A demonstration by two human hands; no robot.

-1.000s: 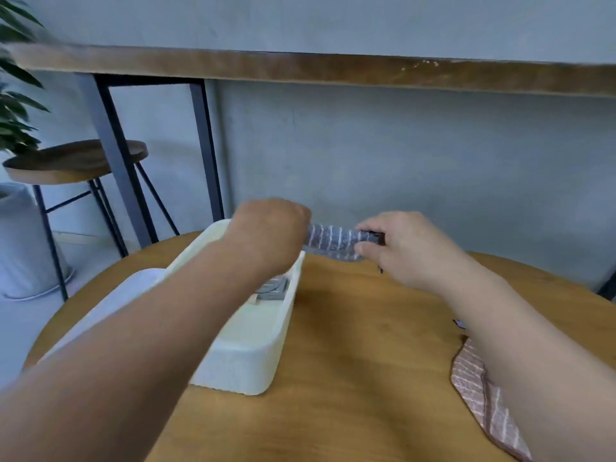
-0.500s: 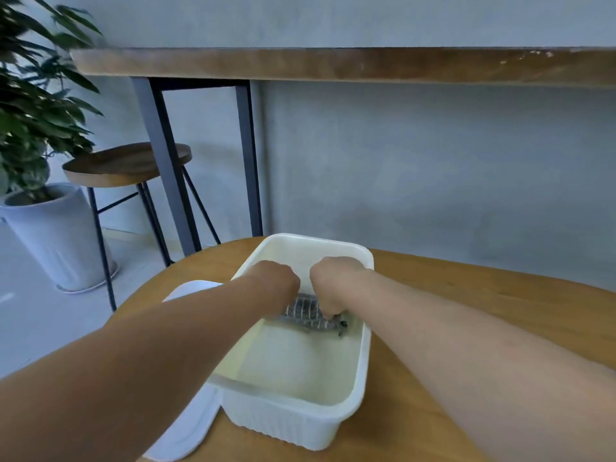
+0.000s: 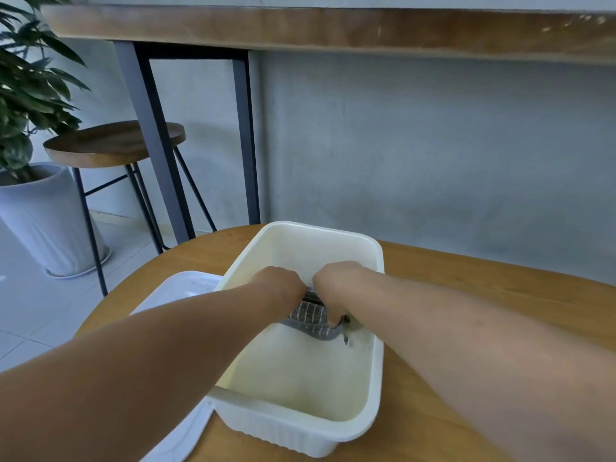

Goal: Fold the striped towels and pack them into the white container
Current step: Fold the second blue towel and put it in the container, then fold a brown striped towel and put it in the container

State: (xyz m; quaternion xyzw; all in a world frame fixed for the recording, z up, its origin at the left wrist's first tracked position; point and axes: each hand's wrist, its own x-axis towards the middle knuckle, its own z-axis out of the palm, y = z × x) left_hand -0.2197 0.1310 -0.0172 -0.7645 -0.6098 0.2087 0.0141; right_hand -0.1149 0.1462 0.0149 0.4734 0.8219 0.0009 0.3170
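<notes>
On the round wooden table (image 3: 483, 295), near its far edge, stands the white container (image 3: 373, 425); a white lid (image 3: 173, 295) lies touching its left side. Grey wall behind, a wooden shelf (image 3: 333, 31) overhead, a stool (image 3: 113, 145) and potted plant (image 3: 30, 95) at far left. Grey striped towel (image 3: 310, 315): folded small, down inside the container, toward its far end. Your left hand (image 3: 280, 285) and right hand (image 3: 340, 278) sit knuckles-up, fingers curled down onto the towel, gripping it from either side.
</notes>
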